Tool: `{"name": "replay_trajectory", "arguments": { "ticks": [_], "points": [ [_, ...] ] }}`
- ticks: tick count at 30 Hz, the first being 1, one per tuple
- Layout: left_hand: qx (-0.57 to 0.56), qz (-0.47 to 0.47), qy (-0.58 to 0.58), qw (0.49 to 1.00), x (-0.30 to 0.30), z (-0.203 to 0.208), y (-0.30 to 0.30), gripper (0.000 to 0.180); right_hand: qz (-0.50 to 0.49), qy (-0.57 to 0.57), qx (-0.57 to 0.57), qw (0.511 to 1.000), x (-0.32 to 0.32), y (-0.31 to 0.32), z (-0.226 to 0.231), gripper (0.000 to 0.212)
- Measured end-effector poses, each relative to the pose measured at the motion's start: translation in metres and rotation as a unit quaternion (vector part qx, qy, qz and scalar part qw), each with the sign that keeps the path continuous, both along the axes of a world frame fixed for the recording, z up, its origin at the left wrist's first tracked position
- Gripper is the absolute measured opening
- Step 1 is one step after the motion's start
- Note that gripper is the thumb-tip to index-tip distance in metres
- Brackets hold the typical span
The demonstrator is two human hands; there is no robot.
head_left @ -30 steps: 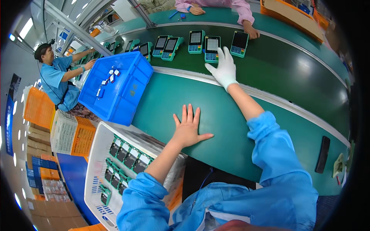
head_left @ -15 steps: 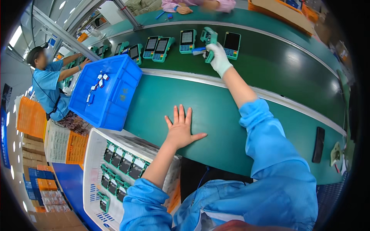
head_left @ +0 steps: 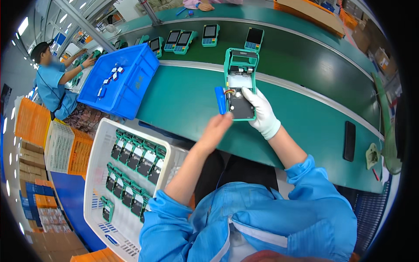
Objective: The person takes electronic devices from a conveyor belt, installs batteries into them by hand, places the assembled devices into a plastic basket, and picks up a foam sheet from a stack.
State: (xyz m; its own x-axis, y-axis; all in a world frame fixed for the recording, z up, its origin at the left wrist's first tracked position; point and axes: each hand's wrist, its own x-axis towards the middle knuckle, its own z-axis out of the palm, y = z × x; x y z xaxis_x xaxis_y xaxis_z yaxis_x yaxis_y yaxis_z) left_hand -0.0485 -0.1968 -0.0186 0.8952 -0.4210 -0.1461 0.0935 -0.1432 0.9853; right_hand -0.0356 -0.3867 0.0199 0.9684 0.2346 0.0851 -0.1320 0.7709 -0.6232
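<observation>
In my white-gloved right hand [head_left: 263, 112] is a handheld card payment terminal [head_left: 241, 105] with a green casing, its open back facing up. My gloved fingers close around its right edge, the thumb lying over the inside. From the compartment, coloured wires lead to a blue cylindrical battery pack [head_left: 220, 100], which hangs out at the left side. My bare left hand [head_left: 214, 132] is at the battery's lower end, its fingertips smeared by motion, so a grip cannot be made out.
Several terminals [head_left: 210, 35] stand along the dark green conveyor [head_left: 297, 61]. A blue bin [head_left: 126, 96] holds small battery packs. Left of me, a white crate [head_left: 94, 192] contains rows of terminals. A black phone [head_left: 349, 140] lies at right. A co-worker [head_left: 52, 83] stands at far left.
My right hand has brought the terminal from over the conveyor toward me, its open back now showing. My left hand has lifted off the green table and moved to the battery pack.
</observation>
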Motion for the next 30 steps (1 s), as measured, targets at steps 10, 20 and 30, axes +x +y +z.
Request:
{"name": "replay_trajectory", "arguments": {
  "ticks": [10, 20, 30],
  "points": [
    [0.261, 0.128, -0.361, 0.886, -0.058, 0.059, -0.016, 0.059, -0.460, -0.354, -0.640, 0.503, -0.030, 0.020, 0.003, 0.083],
    [0.073, 0.104, -0.247, 0.961, -0.082, 0.065, -0.025, 0.046, -0.359, -0.462, -0.670, 0.456, -0.057, 0.008, 0.017, 0.025],
    [-0.038, 0.158, -0.085, 0.983, -0.096, 0.083, 0.044, 0.036, -0.154, -0.471, -0.209, 0.843, -0.067, 0.035, 0.051, 0.031]
  ]
}}
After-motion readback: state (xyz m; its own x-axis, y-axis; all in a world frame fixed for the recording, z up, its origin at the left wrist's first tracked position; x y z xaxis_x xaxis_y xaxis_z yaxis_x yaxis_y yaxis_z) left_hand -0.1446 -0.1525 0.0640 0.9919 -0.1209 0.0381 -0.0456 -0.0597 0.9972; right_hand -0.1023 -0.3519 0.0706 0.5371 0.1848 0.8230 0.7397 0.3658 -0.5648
